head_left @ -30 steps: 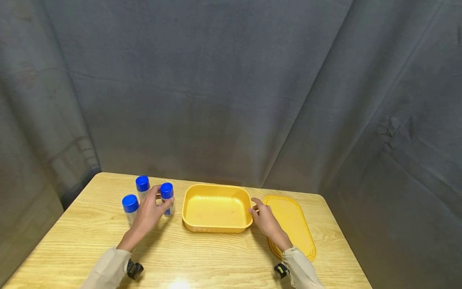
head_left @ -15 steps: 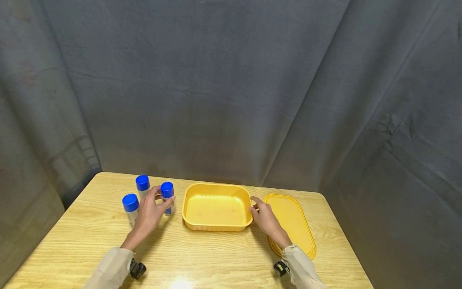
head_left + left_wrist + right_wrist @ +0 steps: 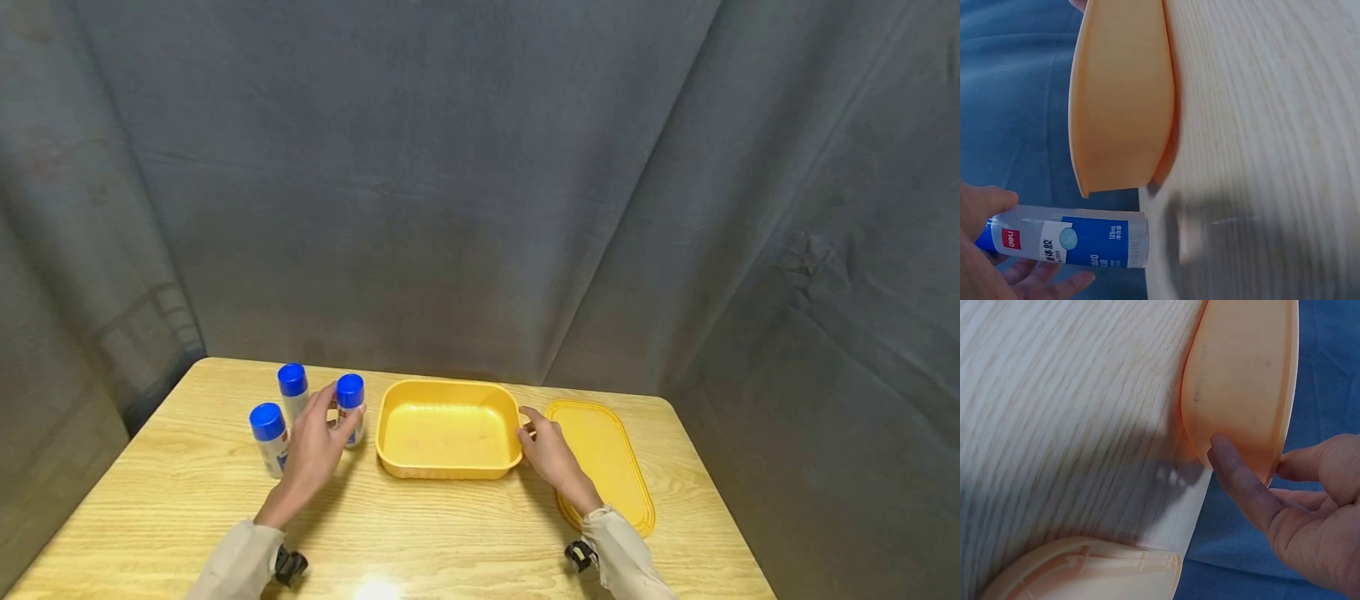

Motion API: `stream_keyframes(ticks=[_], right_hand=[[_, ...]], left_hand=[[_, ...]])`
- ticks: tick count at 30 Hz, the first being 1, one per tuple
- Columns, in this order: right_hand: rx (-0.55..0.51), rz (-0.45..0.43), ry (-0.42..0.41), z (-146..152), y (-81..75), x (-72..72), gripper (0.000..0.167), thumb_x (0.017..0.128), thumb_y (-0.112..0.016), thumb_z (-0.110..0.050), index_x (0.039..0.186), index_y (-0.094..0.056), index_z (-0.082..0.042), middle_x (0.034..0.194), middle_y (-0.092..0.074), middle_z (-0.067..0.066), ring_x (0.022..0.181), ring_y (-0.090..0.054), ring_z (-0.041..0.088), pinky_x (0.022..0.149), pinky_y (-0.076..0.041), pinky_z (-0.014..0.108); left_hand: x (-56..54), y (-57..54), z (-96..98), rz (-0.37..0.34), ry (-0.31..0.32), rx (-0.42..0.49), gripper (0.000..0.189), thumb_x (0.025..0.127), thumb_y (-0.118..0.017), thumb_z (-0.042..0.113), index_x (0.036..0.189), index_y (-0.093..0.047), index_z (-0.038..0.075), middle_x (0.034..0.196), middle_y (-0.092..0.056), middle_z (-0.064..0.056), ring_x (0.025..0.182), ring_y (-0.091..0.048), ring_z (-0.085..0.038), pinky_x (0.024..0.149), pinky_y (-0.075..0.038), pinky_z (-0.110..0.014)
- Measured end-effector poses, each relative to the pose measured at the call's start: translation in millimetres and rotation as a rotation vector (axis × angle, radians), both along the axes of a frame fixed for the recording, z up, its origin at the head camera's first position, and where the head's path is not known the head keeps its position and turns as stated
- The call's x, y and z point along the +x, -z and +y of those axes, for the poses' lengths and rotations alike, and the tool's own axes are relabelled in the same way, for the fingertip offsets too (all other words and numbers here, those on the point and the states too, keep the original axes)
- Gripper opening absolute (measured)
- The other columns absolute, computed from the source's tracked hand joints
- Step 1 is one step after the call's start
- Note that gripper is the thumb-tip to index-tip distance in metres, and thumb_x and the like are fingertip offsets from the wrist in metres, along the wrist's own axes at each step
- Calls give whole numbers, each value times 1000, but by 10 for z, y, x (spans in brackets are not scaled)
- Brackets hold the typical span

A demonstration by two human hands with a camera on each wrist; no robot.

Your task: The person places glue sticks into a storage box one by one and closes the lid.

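Held bottle (image 3: 350,390) has shifted slightly nearer the yellow box (image 3: 450,474) over the last half second; it is roughly upright, left of the box, base seemingly clear of the table (image 3: 1260,125). Step in hand looks like a pick-up; next move probably calls for a steady lift. Left hand (image 3: 311,446), left of box, reaches forward, thumb and fingers gripping the bottle. Right hand (image 3: 553,458) loosely extended, fingertips against box's right end.

Glue btl (image 3: 1079,237): blue cap (image 3: 350,388), blue/wht label (image 3: 1094,245), red logo (image 3: 1011,238); box (image 3: 450,472) & lid (image 3: 607,458) yellow; tbl (image 3: 427,537) lt wood-grain.
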State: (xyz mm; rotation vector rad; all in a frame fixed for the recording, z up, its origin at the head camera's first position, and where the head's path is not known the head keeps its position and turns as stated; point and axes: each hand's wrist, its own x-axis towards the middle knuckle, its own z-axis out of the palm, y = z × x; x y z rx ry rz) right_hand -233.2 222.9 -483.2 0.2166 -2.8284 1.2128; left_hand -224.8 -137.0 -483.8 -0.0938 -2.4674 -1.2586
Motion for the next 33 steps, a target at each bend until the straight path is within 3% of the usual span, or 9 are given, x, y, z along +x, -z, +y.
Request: stream_keyframes(ticks=[10, 17, 20, 25, 33], right_hand=[[-15, -10, 4, 12, 4, -6, 44, 103, -59, 3, 145, -51, 12, 100, -72, 25, 61, -68, 28, 50, -48, 24], [-14, 3, -5, 7, 28, -13, 44, 103, -59, 3, 145, -50, 13, 101, -72, 26, 60, -67, 28, 49, -47, 23], [-12, 9, -10, 7, 27, -15, 44, 103, -58, 3, 145, -50, 13, 103, -72, 27, 60, -67, 27, 49, -47, 23], [-6, 15, -2, 8, 28, -11, 43, 103, -59, 3, 144, -50, 13, 101, -72, 27, 59, -67, 28, 48, -46, 23], [-12, 12, 3, -3, 35, -9, 43, 103, -59, 2, 144, -51, 13, 102, -72, 27, 58, -66, 28, 49, -48, 23]], left_hand=[[47, -117, 107, 179, 16, -87, 55, 99, -75, 18, 146, -55, -2, 130, -62, -23, 117, -63, -42, 98, -54, -63], [25, -178, 156, 205, 53, -55, 57, 96, -77, 16, 146, -56, -2, 130, -62, -21, 110, -67, -39, 90, -60, -58], [-2, -210, 178, 248, 68, -56, 57, 94, -80, 13, 144, -58, -2, 128, -63, -20, 108, -68, -39, 88, -61, -57], [-21, -232, 250, 356, 99, -162, 57, 87, -85, 13, 139, -63, -1, 120, -66, -18, 105, -69, -37, 86, -62, -55], [-55, -212, 348, 481, 142, -257, 56, 83, -89, 14, 133, -68, 2, 113, -67, -14, 88, -67, -23, 63, -60, -37]])
